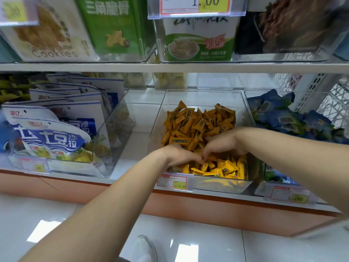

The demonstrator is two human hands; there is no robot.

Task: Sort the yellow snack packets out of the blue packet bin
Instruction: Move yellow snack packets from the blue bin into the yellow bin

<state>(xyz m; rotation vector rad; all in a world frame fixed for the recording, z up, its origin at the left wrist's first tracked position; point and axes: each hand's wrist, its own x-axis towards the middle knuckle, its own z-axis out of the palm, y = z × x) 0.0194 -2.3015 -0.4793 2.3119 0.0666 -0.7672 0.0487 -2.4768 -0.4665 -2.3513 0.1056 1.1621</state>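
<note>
We face a low shop shelf (132,140) of clear bins, with white floor tiles (188,233) below and a shoe (144,248) at 6 o'clock. In the centre bin (222,188) lies a heap of yellow packets (198,121), a price tag (174,181) clipped to its front. The blue bin (261,188) stands just beside it at 3 o'clock, holding blue packets (279,116); we see no yellow among them. Blue-and-white bags (56,133) stand at 9 o'clock, boxes (117,27) at 12. Our left hand (181,156) and right hand (222,142) meet fingertip to fingertip over the yellow heap, fingers bent down into it. Blur hides whether either hand grips a packet; we cannot tell.
</note>
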